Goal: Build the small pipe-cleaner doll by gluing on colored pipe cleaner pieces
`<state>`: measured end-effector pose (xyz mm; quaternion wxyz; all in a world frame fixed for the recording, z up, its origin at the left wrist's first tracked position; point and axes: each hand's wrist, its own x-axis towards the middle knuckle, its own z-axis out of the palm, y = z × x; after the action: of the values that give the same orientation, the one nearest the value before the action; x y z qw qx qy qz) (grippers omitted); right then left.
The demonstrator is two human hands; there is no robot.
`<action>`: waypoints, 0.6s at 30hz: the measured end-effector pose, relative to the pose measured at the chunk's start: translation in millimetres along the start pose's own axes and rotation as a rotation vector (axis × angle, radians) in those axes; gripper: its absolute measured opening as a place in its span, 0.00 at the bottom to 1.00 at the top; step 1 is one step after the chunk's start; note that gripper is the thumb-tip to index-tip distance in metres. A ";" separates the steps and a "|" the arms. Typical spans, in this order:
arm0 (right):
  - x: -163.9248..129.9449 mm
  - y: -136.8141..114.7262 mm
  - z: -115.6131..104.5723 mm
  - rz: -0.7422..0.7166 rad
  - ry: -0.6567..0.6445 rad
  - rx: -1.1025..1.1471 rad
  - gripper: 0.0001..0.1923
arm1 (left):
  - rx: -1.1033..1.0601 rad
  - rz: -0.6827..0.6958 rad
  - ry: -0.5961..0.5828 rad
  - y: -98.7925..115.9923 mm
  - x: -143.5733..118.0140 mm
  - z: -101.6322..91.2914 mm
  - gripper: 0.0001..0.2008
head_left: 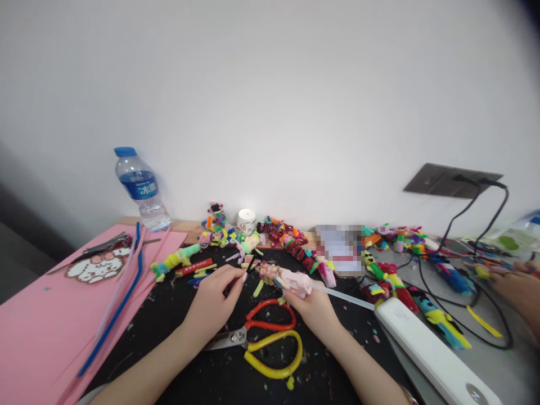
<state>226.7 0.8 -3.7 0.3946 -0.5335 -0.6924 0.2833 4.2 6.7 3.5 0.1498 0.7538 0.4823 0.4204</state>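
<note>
1. Nearest the camera, a pair of scissors point(270, 337) with one red and one yellow handle loop lies flat on the black mat point(177, 315), between the two forearms.
2. A long white power strip point(430, 354) runs diagonally at the right, just beside the right wrist.
3. The right hand point(314, 309) is closed around the pink handle of a glue gun point(287, 279), its clear glue stick point(343, 297) jutting out toward the power strip.
4. The left hand point(215, 295) has thumb and forefinger pinched together on a small piece at the gun's tip; what the piece is, I cannot tell.
5. Another person's hand point(517, 287) rests at the far right edge.
6. Pink sheets point(37, 326) lie to the left, with blue and white pipe cleaners point(122, 292) and pliers point(101, 247) on them.
7. Farther back, colourful pipe-cleaner figures point(291, 239) crowd the table edge around a small white jar point(247, 220).
8. A water bottle point(141, 188) stands by the wall; black cables point(468, 214) plug into a wall socket point(451, 180).
</note>
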 end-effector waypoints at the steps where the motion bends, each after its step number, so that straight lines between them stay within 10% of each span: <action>1: -0.2 0.9 0.3 -0.006 -0.003 -0.011 0.03 | -0.002 0.002 -0.002 0.1 0.2 0.1 0.09; 18: -0.3 0.3 0.9 -0.001 -0.026 -0.010 0.04 | -0.016 0.004 -0.030 0.1 1.0 0.7 0.09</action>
<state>226.1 0.7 -4.4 0.3830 -0.5315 -0.6990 0.2866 5.0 7.6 3.7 0.1620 0.7599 0.4750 0.4132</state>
